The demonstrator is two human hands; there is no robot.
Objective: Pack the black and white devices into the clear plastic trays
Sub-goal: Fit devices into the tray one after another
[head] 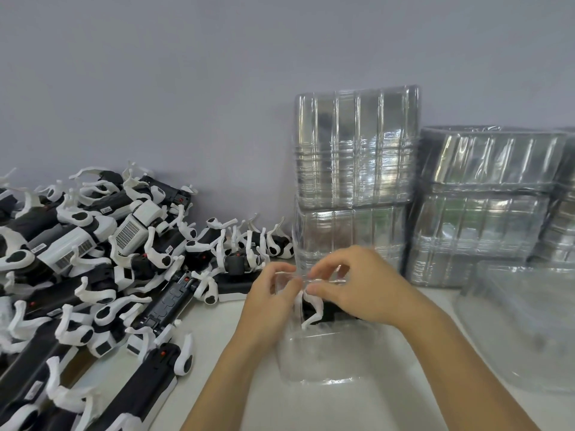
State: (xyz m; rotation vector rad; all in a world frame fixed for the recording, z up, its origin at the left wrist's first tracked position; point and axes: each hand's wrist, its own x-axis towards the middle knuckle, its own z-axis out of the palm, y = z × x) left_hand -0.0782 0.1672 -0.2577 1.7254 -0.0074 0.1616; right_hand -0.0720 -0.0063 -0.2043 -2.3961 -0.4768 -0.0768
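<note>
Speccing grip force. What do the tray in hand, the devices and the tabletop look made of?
Tray: thin clear plastic, glossy; the device inside shows through, highlights on its folds.
Devices: likely moulded plastic, black bodies with white clips, mostly matte.
Tabletop: smooth off-white surface with soft reflections, maybe laminate; cannot tell.

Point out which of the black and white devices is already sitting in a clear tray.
The device directly under the two hands, its white prongs showing between left hand and right hand, lies inside the clear tray. All the others lie loose in the pile on the left.
</note>
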